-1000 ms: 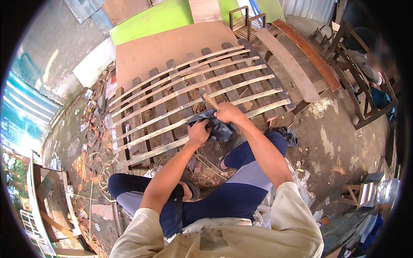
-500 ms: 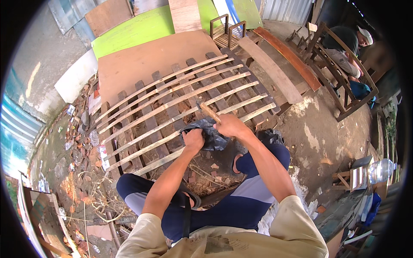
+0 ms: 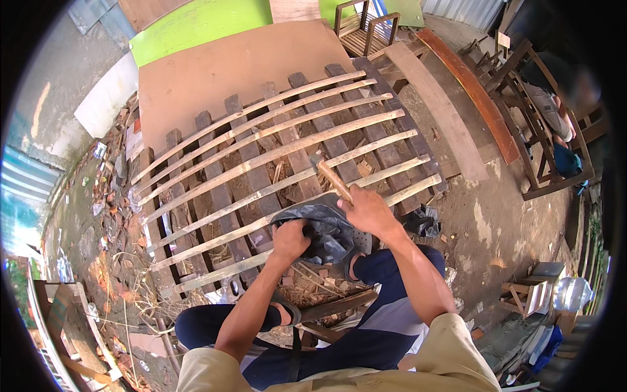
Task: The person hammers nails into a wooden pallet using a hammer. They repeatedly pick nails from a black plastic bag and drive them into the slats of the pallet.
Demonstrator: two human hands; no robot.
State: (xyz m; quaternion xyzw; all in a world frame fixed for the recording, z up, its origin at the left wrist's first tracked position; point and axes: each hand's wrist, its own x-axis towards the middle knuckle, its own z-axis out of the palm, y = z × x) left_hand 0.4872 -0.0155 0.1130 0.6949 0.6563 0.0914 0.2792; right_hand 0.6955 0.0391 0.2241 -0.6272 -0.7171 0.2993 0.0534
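My left hand (image 3: 291, 240) is closed on the edge of a black plastic bag (image 3: 324, 236), its fingertips partly hidden by the folds. Gripped in my right hand (image 3: 369, 210) is a hammer (image 3: 334, 181) with a wooden handle, its head pointing away from me over the slats. Whether the right hand also touches the bag's rim, I cannot tell. What lies inside the bag is hidden. Beyond both hands, several pale wooden slats (image 3: 271, 153) run across dark planks (image 3: 320, 121), forming a grid in front of my legs.
A brown board (image 3: 215, 72) and a green panel (image 3: 209, 27) lie beyond the grid. Long planks (image 3: 437, 108) and a dark wooden frame (image 3: 555, 186) stand right, with another person beside it. Rubble (image 3: 108, 215) litters the left. A clear water jug (image 3: 573, 294) sits at right.
The view has shifted, and the slats appear lower and larger. The bag's mouth looks wider between my hands. The left hand still grips the bag and the right still holds the hammer.
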